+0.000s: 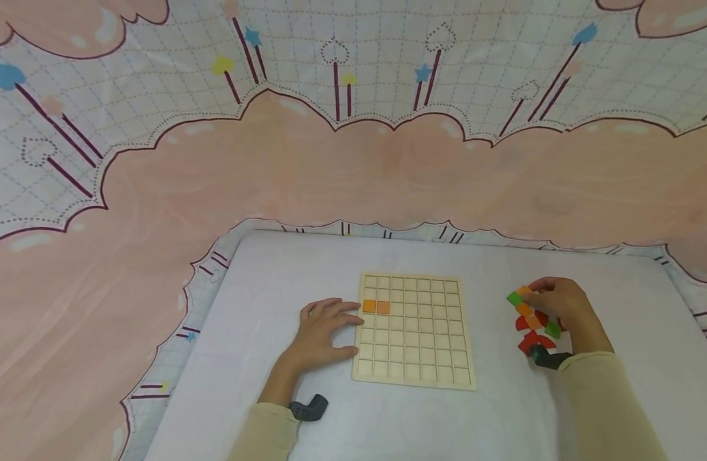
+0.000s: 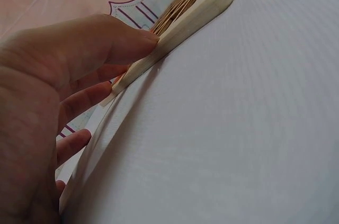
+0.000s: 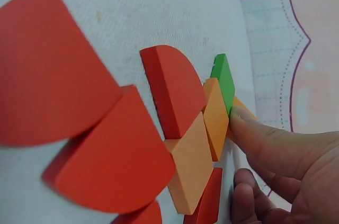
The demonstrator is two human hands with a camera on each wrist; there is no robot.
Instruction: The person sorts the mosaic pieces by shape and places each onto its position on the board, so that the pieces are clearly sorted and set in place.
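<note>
On white tbl (image 1: 296,269), R hand (image 1: 563,302) grip pinches orange pc (image 1: 523,290); L hand (image 1: 325,331), spread, touches board (image 1: 411,339).

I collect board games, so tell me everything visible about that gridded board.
The gridded board is pale and looks wooden, its square cells divided by lines within a rim. It lies flat on the white surface, mostly bare; orange squares fill the two leftmost cells of one row. The left hand touches its left edge.
</note>
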